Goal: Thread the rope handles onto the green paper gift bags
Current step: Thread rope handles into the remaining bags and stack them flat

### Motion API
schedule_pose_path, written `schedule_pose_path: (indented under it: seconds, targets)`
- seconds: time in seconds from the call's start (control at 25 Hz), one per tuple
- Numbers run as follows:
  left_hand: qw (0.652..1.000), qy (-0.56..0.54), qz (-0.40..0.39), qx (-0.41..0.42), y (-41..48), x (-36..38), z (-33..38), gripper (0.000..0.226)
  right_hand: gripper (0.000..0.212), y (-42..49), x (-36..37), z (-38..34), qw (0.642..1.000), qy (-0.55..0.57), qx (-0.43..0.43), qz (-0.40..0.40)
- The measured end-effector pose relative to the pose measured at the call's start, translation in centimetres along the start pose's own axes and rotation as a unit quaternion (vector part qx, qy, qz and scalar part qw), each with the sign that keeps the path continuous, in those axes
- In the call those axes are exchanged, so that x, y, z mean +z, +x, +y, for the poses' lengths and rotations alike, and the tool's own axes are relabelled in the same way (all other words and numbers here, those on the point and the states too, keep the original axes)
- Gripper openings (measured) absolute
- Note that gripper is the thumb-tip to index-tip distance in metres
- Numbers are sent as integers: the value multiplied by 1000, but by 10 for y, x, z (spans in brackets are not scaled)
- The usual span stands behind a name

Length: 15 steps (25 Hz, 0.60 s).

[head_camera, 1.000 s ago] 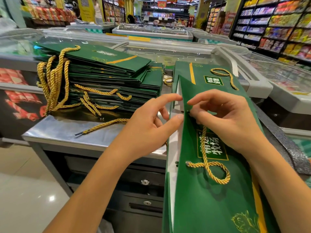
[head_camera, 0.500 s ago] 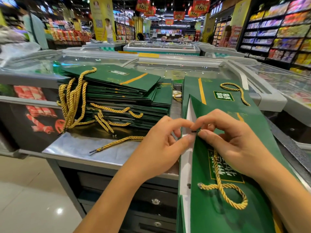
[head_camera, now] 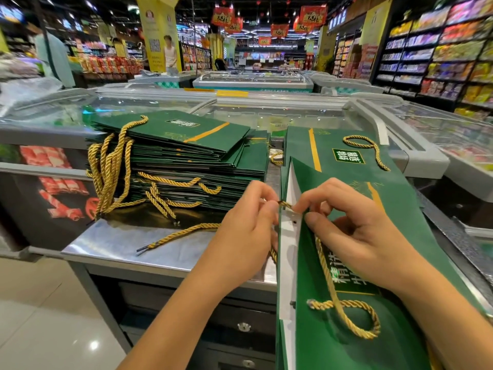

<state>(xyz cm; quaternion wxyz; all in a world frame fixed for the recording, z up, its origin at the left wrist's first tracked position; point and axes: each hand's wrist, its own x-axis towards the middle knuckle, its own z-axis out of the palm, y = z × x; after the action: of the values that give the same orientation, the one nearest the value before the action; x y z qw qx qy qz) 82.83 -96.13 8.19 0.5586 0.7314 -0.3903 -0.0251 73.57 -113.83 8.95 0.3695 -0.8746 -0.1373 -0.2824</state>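
Left hand (head_camera: 246, 232), right hand (head_camera: 357, 236), pinching rope handle (head_camera: 327, 271)

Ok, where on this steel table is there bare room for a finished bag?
Bare steel table only along the near edge, between the bag stack and the left hand, though a loose rope crosses it. The right side is covered by bags.

This was a supermarket. Tall shelves (head_camera: 440, 49) packed with bright packaged goods lined the right side, and glass-lidded chest freezers (head_camera: 253, 81) stood in rows down the middle, one with pictures of sliced meat (head_camera: 53, 169) on its side. Red promotional banners (head_camera: 313, 14) hung from the ceiling, and a yellow advertising poster (head_camera: 160, 36) wrapped a pillar above a glossy tiled floor (head_camera: 40, 316).
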Motion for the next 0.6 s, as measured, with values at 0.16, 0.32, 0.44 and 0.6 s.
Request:
schedule_pose_path:
  seconds: [0.16,0.32,0.44,0.6]
  targets:
    - [977,-187,48,-92,0,-6,5,13,34,-1,-2,-2,1000,-5,-5,2]
    - [957,-256,55,-127,0,-14,6,18,35,-2,-1,-4,1000,-9,-5,10]
    - [951,-280,24,-131,2,-17,5,32,34,-1,-1,-6,1000,-2,4,9]
    - [981,-147,-46,-120,-2,-16,5,32,37,-1,0,-6,1000,3,25,-5]
